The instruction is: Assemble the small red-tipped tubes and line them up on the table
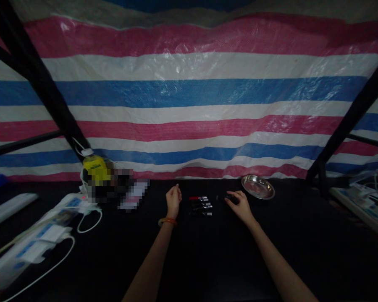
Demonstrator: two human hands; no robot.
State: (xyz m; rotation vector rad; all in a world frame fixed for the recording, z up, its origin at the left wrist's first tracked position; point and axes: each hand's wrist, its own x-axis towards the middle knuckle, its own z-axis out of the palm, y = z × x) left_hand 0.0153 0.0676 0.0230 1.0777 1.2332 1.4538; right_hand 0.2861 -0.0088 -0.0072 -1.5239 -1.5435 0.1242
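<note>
Nearest the work, the right hand (243, 207) has its fingers closed around a small dark piece (232, 198), just right of the row of slim pieces (203, 206), which I take as my mark on the black bench (208, 260). The left hand (174, 201), with an orange bangle (170, 221) at its wrist, rests left of that row; its fingers are curled in, and from where I stand I can't tell whether they hold anything. The row itself has silvery ends to the right, a red one (193, 198) at its far edge and dark ones nearer. A tiny grey bit (217, 197) lies between the row and the dark piece. Further right of the row, beyond the wrist, sits a shiny metal dish (258, 187). Well left of the row come a flat, blurred-out pale thing (135, 195), a bottle (95, 164) of yellow liquid, and a power strip (6, 266) crowded with plugs and white cables. Far right of the row lies more pale clutter (360, 209) with wires. Behind the row, a striped plastic sheet (182, 92) walls off the back, with a dark post (46, 90) slanting on its left and another (349, 119) on its right.
</note>
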